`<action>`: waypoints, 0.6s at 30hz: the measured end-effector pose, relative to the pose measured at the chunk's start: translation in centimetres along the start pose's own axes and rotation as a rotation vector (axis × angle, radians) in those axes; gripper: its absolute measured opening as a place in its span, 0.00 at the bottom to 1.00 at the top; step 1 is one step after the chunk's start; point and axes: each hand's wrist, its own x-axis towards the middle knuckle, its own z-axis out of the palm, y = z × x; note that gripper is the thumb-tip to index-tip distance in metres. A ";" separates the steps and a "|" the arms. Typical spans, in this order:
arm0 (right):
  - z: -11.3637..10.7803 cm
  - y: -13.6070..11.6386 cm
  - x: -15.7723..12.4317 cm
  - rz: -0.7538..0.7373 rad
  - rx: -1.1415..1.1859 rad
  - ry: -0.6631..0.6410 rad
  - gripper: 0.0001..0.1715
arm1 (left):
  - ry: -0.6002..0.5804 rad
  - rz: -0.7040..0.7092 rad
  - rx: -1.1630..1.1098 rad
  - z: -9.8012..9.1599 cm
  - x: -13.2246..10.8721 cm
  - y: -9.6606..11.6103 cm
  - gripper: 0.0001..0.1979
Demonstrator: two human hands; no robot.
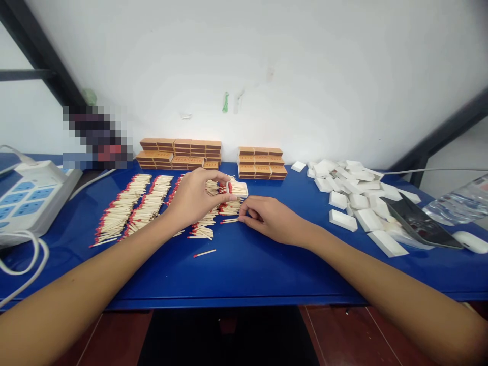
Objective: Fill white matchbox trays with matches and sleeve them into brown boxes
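Observation:
My left hand (196,195) grips a small white matchbox tray (242,190) between thumb and fingers. Red-headed matches lie inside that tray. Just right of it, my right hand (263,216) is closed, its thumb and fingertips pinched at the plain ends of a few matches (229,220) low over the table. Under and behind the tray is a pile of matches (231,207), partly hidden by my left hand. More long rows of matches (121,211) run to the left. A single match (205,253) lies apart, nearer the front edge.
Stacked orange-brown matchboxes (197,147) stand along the wall, with another stack (262,163) to their right. White empty trays (358,185) are heaped on the right, beside a dark phone (419,218), a white mouse (471,242) and a clear bottle (457,203). A power strip (34,198) sits left on the blue table (267,274).

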 end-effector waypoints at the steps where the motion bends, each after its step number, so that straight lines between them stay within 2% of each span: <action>1: 0.1 0.0 0.0 -0.006 0.006 0.009 0.05 | 0.002 0.008 -0.001 0.0 0.0 0.0 0.16; 6: 0.6 0.0 0.1 -0.045 0.045 0.074 0.05 | 0.010 -0.001 0.001 0.0 -0.1 0.0 0.16; 12: 0.9 0.1 0.1 -0.064 0.046 0.059 0.06 | 0.014 0.000 0.012 0.0 0.0 -0.1 0.15; 18: 1.1 -0.2 0.2 -0.062 0.066 0.048 0.02 | -0.007 -0.007 0.024 -0.1 0.0 0.1 0.15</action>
